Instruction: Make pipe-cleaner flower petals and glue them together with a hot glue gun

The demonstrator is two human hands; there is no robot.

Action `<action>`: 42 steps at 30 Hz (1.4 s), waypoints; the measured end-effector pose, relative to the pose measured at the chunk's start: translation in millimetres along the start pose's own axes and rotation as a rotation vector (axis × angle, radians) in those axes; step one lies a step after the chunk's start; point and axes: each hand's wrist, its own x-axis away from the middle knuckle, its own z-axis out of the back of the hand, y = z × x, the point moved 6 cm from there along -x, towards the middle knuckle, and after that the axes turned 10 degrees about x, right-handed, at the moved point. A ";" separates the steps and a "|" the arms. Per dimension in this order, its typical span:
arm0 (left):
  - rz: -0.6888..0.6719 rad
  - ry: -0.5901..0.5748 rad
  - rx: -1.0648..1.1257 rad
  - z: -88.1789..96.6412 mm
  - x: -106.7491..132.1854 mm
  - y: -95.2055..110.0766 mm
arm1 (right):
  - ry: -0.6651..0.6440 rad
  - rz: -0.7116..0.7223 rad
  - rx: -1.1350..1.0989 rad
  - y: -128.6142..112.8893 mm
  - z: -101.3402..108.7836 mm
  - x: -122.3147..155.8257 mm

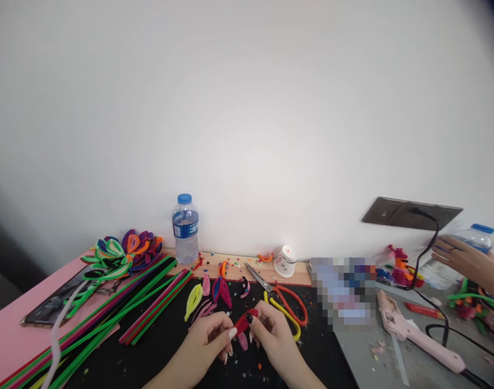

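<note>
My left hand (206,340) and my right hand (276,334) meet over the black mat (312,356), fingers pinched on a red pipe cleaner piece (242,323) stretched between them. My fingers partly hide its shape and both ends. A pink fuzzy piece (242,341) lies just below it. Beyond my hands are a yellow pipe cleaner loop (193,301), blue-and-magenta loops (221,292) and a small pink loop (206,283). Scissors with orange-red handles (289,302) and a yellow pipe cleaner (285,316) lie beside my right hand.
Pipe cleaners (125,313), a phone (48,305) and looped flowers (113,254) lie left. A water bottle (186,232) and an upturned paper cup (286,261) stand by the wall. Right are a pink glue gun (419,343), its black cord (419,265) and another person's hand (461,262).
</note>
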 end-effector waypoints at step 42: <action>0.071 -0.108 0.061 -10.9 4.3 0.7 | -0.033 0.137 0.488 -10.5 -4.8 1.4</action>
